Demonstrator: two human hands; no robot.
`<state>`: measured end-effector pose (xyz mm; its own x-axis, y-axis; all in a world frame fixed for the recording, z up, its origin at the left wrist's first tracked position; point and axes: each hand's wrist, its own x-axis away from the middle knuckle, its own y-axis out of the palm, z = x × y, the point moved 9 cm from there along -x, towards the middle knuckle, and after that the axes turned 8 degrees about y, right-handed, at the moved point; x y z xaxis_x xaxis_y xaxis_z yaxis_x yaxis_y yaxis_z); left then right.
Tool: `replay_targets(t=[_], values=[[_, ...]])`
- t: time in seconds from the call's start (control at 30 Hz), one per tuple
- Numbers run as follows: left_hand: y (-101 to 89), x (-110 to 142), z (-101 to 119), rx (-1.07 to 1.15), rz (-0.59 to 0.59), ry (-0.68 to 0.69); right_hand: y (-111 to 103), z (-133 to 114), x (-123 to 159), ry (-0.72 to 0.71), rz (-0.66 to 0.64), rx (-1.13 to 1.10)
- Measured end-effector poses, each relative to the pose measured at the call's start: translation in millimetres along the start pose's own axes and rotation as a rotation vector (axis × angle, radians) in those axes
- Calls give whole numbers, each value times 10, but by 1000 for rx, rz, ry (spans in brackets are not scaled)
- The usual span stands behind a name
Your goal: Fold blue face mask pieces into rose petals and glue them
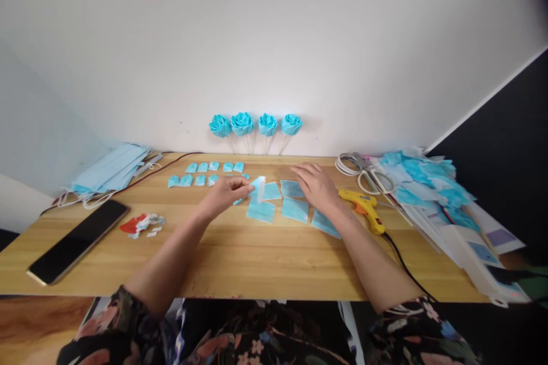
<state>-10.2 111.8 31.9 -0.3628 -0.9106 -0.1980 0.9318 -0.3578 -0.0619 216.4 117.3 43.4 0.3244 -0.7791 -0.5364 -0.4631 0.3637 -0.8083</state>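
My left hand [226, 194] pinches a small pale blue-white piece of mask fabric [260, 187], held just above the wooden table [240, 256]. My right hand [317, 185] lies flat with fingers spread on the cut blue fabric squares [294, 209] in the middle of the table. Two rows of small folded blue petals [205, 174] lie behind my left hand. Several finished blue fabric roses [255, 124] on sticks lean against the wall.
A yellow glue gun [365, 205] with a black cord lies right of my right hand. Scissors [368, 174] and a heap of blue scraps and papers [432, 194] fill the right side. At left sit a stack of masks [109, 171], a phone [77, 242] and red-white scraps [141, 223].
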Motion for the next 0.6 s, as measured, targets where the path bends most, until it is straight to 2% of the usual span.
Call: replay_targets(t=[0.17,0.23,0.37,0.47,0.53,0.6], values=[[-29,55,280,448,-28,191,-34,-34,10,-23,25,-9],[-31,52,258,384,-49,178,-30,-52,18,-38,26,-8],[42,22,-29,112,-71,-15,-25,-60,32,-40,27,-7],[87,20,-70,286,-70,-18,-43,-70,40,-34,39,-22],[52,12,-36,454,-35,22,-54,-88,43,-37,50,-29],[-34,-13,-30,500,31,54,-55,-108,45,-44,56,-35]])
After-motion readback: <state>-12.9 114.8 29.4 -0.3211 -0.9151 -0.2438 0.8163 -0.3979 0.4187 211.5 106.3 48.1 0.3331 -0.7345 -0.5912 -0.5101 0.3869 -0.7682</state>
